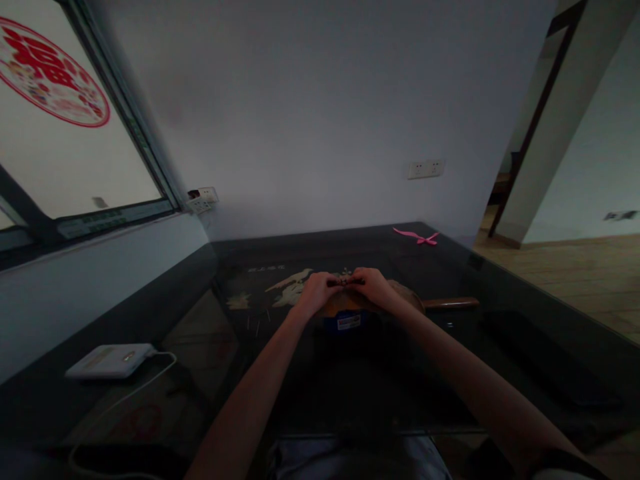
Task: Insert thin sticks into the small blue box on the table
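Note:
My left hand [319, 292] and my right hand [373, 285] are close together over the middle of the dark table [400, 393]. Both have their fingers bent around a small dark brown piece [344, 282] that spans the gap between them; its kind is too small and dim to tell. Under and behind my wrists lies a round brownish thing [410, 295], partly covered by my right forearm. A brown wooden handle [453, 303] sticks out to its right. Just below the hands is a blue object [345, 321] with a white label.
At the left, a white device like a power bank [113, 361] has a white cable [145, 383] plugged in. A long dark flat object [550, 360] lies at the right. Near the back edge is a pink ribbon-like thing [417, 237]. A wall with sockets [426, 169] stands behind.

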Motion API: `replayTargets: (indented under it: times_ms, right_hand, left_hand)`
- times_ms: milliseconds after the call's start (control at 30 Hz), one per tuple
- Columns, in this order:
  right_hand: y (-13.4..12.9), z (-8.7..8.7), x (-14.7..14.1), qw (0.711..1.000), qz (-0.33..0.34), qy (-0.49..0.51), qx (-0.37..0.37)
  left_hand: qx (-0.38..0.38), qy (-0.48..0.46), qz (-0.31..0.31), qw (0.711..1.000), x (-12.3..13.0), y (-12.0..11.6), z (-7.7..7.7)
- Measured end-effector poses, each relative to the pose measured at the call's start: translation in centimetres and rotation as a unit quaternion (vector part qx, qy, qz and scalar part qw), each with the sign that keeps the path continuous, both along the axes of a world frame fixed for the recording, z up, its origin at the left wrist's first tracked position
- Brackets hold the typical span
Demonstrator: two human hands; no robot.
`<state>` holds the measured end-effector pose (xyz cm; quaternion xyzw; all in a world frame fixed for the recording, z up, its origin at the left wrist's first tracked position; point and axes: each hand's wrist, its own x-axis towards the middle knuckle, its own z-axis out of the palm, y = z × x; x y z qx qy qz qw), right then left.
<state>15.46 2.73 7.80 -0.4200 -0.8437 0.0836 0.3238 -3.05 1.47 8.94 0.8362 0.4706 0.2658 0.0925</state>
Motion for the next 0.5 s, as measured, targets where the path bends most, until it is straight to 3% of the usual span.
replayTargets:
  times_ms: [500]
  right_hand:
    - [-0.71,-0.01,-0.71,0.987,-0.041,0.152,-0.036]
  left_hand:
    - [0.032,0.010,0.015,0.999,0.02,0.55,-0.45]
